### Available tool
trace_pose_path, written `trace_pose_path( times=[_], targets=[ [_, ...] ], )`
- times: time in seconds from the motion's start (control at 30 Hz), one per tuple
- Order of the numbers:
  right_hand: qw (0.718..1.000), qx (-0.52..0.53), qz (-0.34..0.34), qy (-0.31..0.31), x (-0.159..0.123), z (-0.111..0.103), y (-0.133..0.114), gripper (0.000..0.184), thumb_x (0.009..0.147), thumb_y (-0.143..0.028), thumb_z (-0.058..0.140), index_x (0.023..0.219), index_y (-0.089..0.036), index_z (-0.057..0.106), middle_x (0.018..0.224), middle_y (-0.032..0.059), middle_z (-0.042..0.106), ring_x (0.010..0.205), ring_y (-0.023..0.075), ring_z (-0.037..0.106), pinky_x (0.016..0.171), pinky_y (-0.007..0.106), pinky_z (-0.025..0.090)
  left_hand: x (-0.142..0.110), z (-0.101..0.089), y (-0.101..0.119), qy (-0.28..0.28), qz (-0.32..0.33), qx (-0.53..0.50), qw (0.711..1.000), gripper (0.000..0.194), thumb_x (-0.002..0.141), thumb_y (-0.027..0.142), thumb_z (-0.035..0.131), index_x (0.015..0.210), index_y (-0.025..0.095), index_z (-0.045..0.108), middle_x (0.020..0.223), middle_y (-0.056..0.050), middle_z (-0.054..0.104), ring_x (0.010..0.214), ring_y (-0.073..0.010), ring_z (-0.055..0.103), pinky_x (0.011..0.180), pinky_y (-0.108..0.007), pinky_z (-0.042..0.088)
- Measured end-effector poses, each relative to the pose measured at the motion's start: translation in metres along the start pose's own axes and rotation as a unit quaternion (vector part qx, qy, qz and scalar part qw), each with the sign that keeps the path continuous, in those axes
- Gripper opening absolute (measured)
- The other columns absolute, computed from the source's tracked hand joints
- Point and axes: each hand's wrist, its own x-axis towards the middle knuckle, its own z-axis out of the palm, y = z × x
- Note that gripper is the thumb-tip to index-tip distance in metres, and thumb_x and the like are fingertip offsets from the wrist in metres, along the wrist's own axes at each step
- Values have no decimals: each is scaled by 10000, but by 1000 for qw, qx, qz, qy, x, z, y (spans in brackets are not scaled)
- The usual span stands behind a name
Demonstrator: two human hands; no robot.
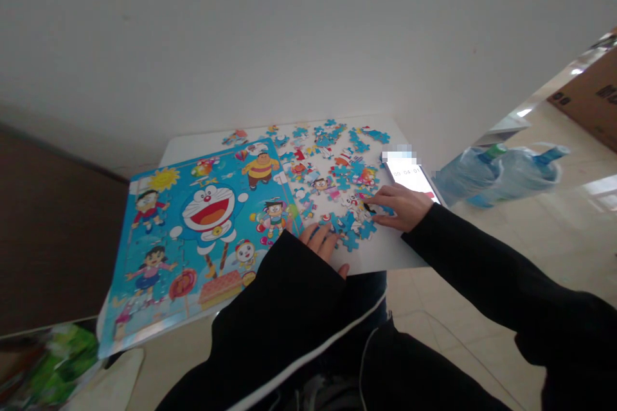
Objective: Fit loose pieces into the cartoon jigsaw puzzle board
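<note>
A colourful cartoon jigsaw board (193, 231) lies on the left half of a small white table (385, 257). Several loose blue and multicoloured puzzle pieces (332, 167) are scattered over the right half. My right hand (402, 205) rests on the pieces near the table's right edge, fingers together and pressing on a piece (373, 209). My left hand (325, 244) lies at the table's front edge, mostly covered by a black sleeve, its fingers stretched over a cluster of pieces (351, 228).
A phone (412, 176) showing a timer lies at the table's right edge, just behind my right hand. Two large blue water bottles (501, 173) lie on the tiled floor to the right. A cardboard box (592, 99) stands far right. A white wall is behind.
</note>
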Motion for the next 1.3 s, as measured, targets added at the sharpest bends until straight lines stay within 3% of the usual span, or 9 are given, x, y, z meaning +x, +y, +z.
trace_pose_path(
  times=[0.13,0.4,0.63,0.77,0.9,1.0,1.1,1.3],
  targets=[
    [998,-41,-39,-17,5,-1,-1,390,812,-311,566,1202,-300,586,972,72,588,790,185,540,600,276,428,-2,4,0,9,-13,-15,1000,376,731,388,579,1036,174,630,1206,-73,601,1130,-300,510,1133,-551,-30],
    [998,-51,-12,-27,21,-4,-2,346,776,-341,621,1118,-292,623,1049,65,591,873,196,554,588,258,435,-5,6,-4,16,1,-13,1000,380,724,412,597,1017,174,638,1187,-77,613,1113,-306,528,1129,-568,2],
    [998,-49,4,-43,26,-9,-4,278,762,-378,638,1019,-271,646,1038,63,601,892,211,574,602,271,442,-9,9,-6,10,-21,-23,999,396,710,400,588,1040,185,625,1221,-70,591,1140,-307,503,1103,-549,192],
    [998,2,27,-53,31,-13,-5,274,691,-367,692,917,-227,625,970,60,615,853,202,589,634,280,448,-8,9,-4,21,-19,-24,999,405,700,414,604,1041,196,623,1207,-68,600,1133,-308,506,1122,-580,79],
    [988,106,84,-72,35,-20,-8,251,666,-281,694,880,-212,584,788,11,635,602,130,569,586,261,435,-8,6,-4,24,-18,-25,999,402,689,387,617,1041,192,623,1204,-66,601,1129,-301,506,1130,-570,-6],
    [973,214,87,-26,34,-25,-8,256,697,-263,656,943,-215,606,758,-5,645,556,106,570,603,251,450,-10,3,-6,23,-10,-23,999,396,697,389,615,1043,196,627,1199,-68,604,1116,-300,516,1132,-563,-17],
    [950,300,87,23,34,-30,-7,234,711,-353,639,908,-227,652,766,10,663,627,133,608,585,253,462,-11,1,-8,20,3,-17,1000,401,720,411,597,1049,184,631,1204,-71,602,1119,-298,519,1140,-549,23],
    [841,516,159,42,47,-30,-14,369,656,-481,684,880,-188,694,760,52,687,654,147,621,581,272,503,-12,-2,-7,6,-13,-22,1000,380,762,434,549,1052,201,627,1210,-63,599,1140,-292,510,1135,-542,-54]
  ],
)
